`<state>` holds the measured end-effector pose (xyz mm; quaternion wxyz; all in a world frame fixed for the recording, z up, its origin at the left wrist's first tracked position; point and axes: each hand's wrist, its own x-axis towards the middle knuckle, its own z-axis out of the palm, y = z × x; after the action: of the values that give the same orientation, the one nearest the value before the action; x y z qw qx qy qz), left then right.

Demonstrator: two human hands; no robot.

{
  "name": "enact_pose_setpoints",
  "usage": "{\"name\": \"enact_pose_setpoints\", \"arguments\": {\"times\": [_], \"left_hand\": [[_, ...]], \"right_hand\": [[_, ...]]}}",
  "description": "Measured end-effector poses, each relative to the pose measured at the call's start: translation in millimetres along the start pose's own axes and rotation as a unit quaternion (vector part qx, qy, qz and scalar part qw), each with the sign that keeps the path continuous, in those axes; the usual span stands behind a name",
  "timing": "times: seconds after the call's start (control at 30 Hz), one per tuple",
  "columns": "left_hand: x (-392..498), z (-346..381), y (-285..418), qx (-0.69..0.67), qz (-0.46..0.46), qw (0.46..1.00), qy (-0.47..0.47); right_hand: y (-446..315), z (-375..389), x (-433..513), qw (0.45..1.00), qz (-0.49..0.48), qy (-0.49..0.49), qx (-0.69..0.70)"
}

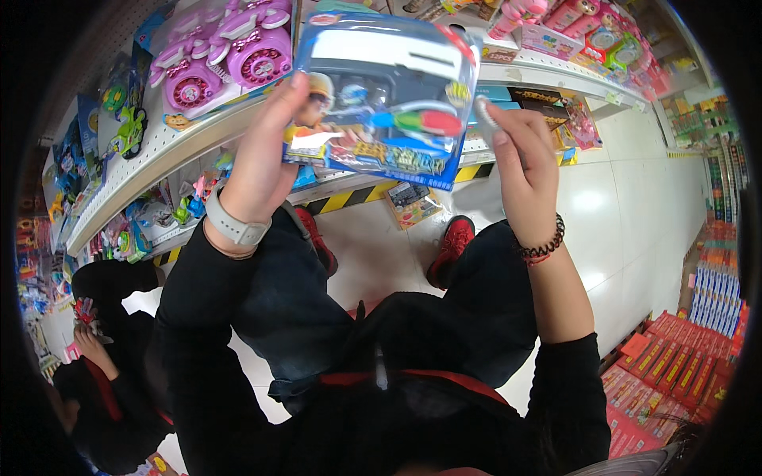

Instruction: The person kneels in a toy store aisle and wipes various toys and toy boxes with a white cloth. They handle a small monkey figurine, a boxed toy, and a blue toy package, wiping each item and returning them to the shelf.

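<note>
My left hand grips the left edge of a blue packaged toy with a clear plastic front. A child's picture, a rounded toy in blue, green and red, and printed writing show on its front, somewhat blurred. Just off the package's right edge is my right hand, pinching a small grey-white piece, apparently a folded cloth, between thumb and fingers. Behind the package runs a white perforated shelf, partly hidden by it.
Purple toy telephones stand on the shelf to the left. Between my red shoes a toy box lies on the tiled floor. A crouching person at the left holds a small red toy. Stacked red boxes stand at the right.
</note>
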<state>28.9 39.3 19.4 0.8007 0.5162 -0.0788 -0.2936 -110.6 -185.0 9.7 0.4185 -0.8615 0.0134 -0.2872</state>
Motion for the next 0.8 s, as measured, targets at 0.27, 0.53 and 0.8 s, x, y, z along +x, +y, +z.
{"name": "enact_pose_setpoints", "arguments": {"times": [0.27,0.53,0.8], "left_hand": [[-1.6,14.3,-17.2,-0.135,-0.085,0.983,-0.091],[-4.4,36.6,-37.4,0.041,-0.040,0.982,-0.179],[7.0,24.0,-3.8,0.144,0.112,0.976,-0.115]], "right_hand": [[-9.7,20.9,-29.7,0.890,0.246,-0.086,0.374],[-13.9,16.0,-22.3,0.888,0.241,0.010,0.392],[-9.9,-16.5,-7.1,0.904,0.211,-0.075,0.365]]}}
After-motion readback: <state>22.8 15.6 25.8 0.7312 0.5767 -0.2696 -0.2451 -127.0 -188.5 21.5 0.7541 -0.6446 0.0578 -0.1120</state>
